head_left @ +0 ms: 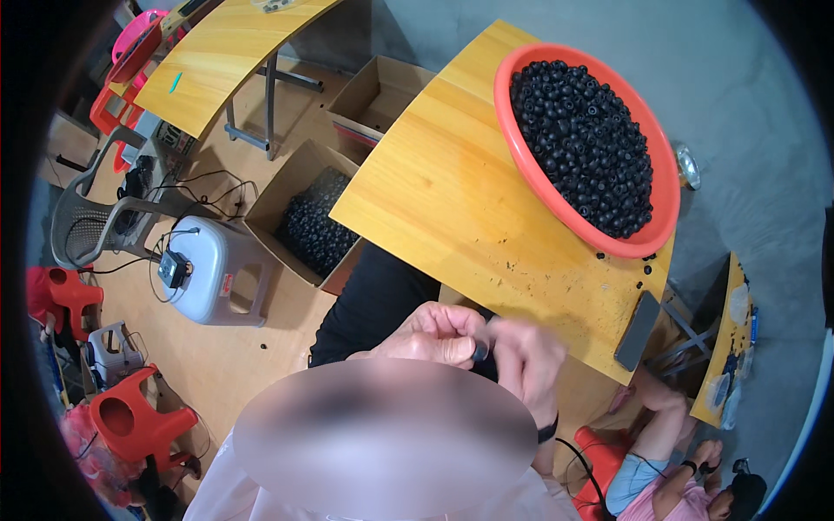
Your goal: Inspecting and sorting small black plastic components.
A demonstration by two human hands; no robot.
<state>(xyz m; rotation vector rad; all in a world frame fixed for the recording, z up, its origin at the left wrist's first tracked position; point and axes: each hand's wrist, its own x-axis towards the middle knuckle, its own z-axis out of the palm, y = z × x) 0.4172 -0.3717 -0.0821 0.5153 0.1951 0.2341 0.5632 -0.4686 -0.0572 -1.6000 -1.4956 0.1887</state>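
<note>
My left hand [430,334] is closed, with a small round black part [480,351] pinched between thumb and fingers. Close beside it is my right hand [528,356], smeared by motion, so whether its fingers grip anything is unclear. Both hands are over my lap, just off the near edge of the yellow wooden table [434,187]. On that table, towards the far right, a red basin [508,117] holds a heap of small black ring-like parts [582,143]. A few loose black parts [643,276] and dark crumbs lie below the basin.
A dark phone [638,332] rests at the table's right corner. Left of the table stand a carton [269,195] of black parts and another carton [382,87]. A grey stool [208,269] carries a corded device. Another person [669,478] sits at lower right.
</note>
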